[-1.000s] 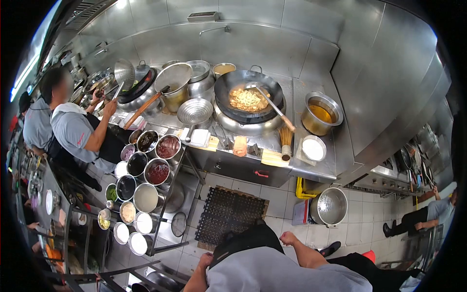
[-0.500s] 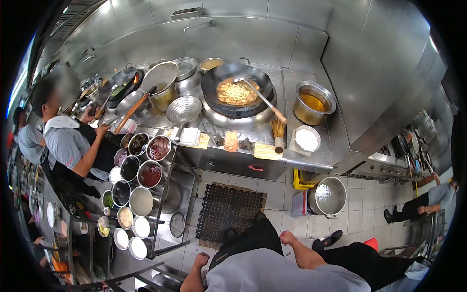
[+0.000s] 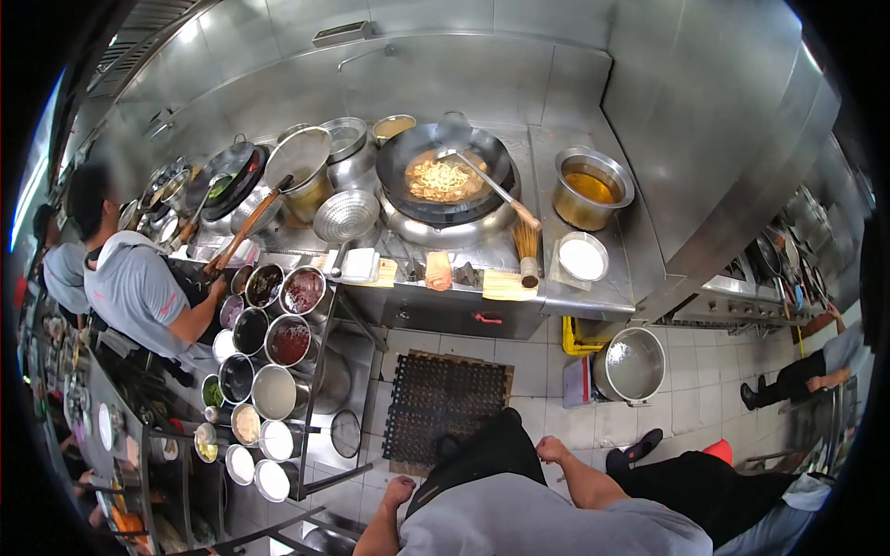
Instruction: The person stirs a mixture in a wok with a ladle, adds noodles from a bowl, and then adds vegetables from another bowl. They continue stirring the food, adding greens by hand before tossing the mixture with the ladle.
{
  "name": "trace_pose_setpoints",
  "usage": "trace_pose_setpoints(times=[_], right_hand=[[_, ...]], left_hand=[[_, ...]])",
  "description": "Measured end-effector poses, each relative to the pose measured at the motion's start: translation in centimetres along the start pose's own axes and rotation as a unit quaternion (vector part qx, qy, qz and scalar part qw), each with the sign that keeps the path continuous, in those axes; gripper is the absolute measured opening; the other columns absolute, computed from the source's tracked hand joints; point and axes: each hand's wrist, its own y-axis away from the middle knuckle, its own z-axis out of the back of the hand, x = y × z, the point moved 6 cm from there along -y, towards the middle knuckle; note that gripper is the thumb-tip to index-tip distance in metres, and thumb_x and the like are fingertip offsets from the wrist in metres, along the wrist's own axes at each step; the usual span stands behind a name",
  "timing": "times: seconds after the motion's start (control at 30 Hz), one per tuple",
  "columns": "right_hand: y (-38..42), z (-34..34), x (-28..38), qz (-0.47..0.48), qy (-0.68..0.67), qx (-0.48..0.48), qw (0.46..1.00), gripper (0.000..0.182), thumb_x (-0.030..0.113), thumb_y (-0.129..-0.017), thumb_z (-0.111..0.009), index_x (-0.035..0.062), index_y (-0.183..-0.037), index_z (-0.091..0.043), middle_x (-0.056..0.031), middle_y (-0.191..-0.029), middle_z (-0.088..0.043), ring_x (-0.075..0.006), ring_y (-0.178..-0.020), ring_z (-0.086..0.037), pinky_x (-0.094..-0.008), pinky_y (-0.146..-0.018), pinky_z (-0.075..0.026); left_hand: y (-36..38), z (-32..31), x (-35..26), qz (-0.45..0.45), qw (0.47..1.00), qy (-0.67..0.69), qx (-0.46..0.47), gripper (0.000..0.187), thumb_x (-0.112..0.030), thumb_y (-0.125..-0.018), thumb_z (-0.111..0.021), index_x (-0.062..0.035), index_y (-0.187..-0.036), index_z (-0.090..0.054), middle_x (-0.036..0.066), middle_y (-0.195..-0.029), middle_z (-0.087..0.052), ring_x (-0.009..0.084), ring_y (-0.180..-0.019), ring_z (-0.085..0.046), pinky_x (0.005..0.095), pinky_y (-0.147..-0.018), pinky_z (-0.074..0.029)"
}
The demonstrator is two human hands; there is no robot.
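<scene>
Wok of food on stove, ladle leaning inside, strainer on one side, pot on the other, left hand and right hand held low, both curled closed, nothing visible in either.

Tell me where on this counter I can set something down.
Bare steel shows between the wok and the pot of orange liquid, and beside the white-filled bowl, towards the tall steel panel. It's crowded along the front, with cloths and the bristle brush, and left of the wok, among strainers and pots.
</scene>
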Motion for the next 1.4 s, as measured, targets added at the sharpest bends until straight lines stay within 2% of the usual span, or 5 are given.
trace_pose_setpoints(times=[0.37,0.57,1.17,1.3,1.4], right_hand=[[-1.0,0.8,-0.3,-0.007,-0.021,-0.016,1.000,0.019,0.014,-0.071,-0.051,0.0007,-0.078,-0.062,-0.0100,-0.067,-0.061,-0.0176,-0.056,-0.059,-0.0284,-0.045,-0.049],[2.8,0.7,2.2,-0.083,-0.135,0.071,0.985,0.065,0.059,-0.082,-0.040,0.0020,-0.110,-0.052,-0.0146,-0.100,-0.059,-0.0295,-0.091,-0.059,-0.0421,-0.069,-0.050],[-1.2,3.6,-1.7,0.002,-0.150,-0.041,0.988,0.031,0.029,-0.072,-0.061,0.0000,-0.079,-0.064,-0.0092,-0.066,-0.061,-0.0169,-0.057,-0.055,-0.0322,-0.053,-0.046],[-2.7,2.6,-4.8,0.009,-0.145,-0.070,0.987,0.026,0.026,-0.073,-0.057,0.0014,-0.076,-0.065,-0.0137,-0.065,-0.061,-0.0231,-0.054,-0.059,-0.0362,-0.050,-0.047],[-3.1,2.2,-7.4,0.054,-0.125,-0.101,0.986,0.025,0.025,-0.071,-0.055,0.0025,-0.075,-0.065,-0.0163,-0.069,-0.062,-0.0264,-0.058,-0.059,-0.0370,-0.054,-0.048]], left_hand=[[2.1,-0.1,-0.4,-0.010,0.998,-0.065,0.025,0.029,-0.028,-0.070,-0.058,-0.0078,-0.090,-0.066,0.017,-0.094,-0.062,0.0300,-0.092,-0.059,0.0343,-0.082,-0.046],[1.7,-0.2,-3.2,-0.020,0.998,-0.040,0.053,0.029,-0.029,-0.074,-0.056,-0.0081,-0.092,-0.065,0.016,-0.088,-0.064,0.0287,-0.087,-0.060,0.0348,-0.079,-0.046],[-0.6,1.3,-13.1,-0.068,0.975,-0.182,0.108,0.043,-0.038,-0.078,-0.052,-0.0035,-0.102,-0.060,0.016,-0.098,-0.061,0.0265,-0.094,-0.058,0.0341,-0.082,-0.045],[0.4,0.7,-17.9,0.089,0.980,-0.051,0.171,0.050,-0.045,-0.081,-0.049,-0.0027,-0.107,-0.057,0.015,-0.106,-0.059,0.0262,-0.097,-0.057,0.0340,-0.082,-0.045],[-1.3,0.1,-22.3,-0.018,0.969,-0.175,0.174,0.055,-0.048,-0.082,-0.047,-0.0018,-0.112,-0.053,0.015,-0.109,-0.057,0.0258,-0.101,-0.054,0.0349,-0.081,-0.046]])
